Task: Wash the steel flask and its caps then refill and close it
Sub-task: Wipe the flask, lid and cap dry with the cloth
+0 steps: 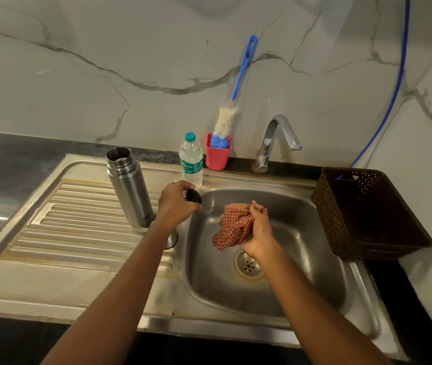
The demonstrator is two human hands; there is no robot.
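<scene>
The open steel flask (128,185) stands upright on the ribbed drainboard (78,219), left of the basin. My left hand (176,204) grips a small black cap (192,196) at the basin's left rim. Under my left forearm a steel cap (172,239) lies on the drainboard, mostly hidden. My right hand (258,230) grips a bunched red checked cloth (233,225) over the sink basin (301,259).
A clear water bottle (191,160) with a green lid stands behind the basin, beside a red cup (218,154) holding a blue-handled bottle brush (229,119). The tap (275,140) is off. A brown plastic basket (367,214) sits at the sink's right edge.
</scene>
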